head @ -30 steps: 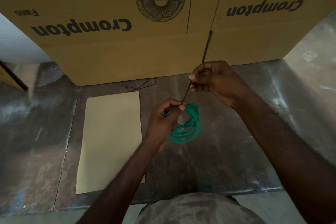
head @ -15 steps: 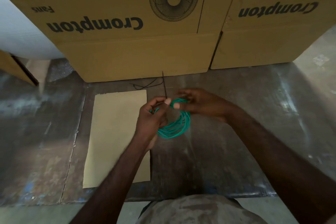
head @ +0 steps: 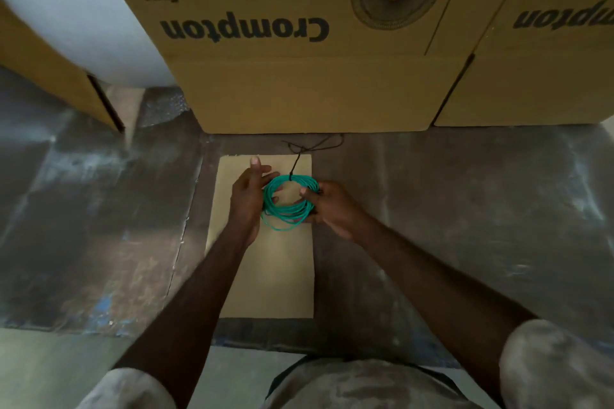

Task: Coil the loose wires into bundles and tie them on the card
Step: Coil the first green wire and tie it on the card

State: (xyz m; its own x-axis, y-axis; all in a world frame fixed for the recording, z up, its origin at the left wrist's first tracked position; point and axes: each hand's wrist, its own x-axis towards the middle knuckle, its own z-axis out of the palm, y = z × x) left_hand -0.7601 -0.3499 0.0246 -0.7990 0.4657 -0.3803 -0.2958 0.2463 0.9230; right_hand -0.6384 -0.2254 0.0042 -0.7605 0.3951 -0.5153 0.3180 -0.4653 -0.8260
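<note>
On the head view I see both hands at the far end of the tan card, which lies flat on the dark floor. The green wire coil sits between the hands, over the card's upper right part; I cannot tell whether it rests on the card or is held just above it. My left hand has its fingers nearly straight, thumb pointing away, and it lies against the coil's left side rather than closing round it. My right hand pinches the coil's right side, fingers curled over the strands. A black tie runs from the coil's far edge toward a loose black wire on the floor, just before the big cardboard box printed "Crompton".
</note>
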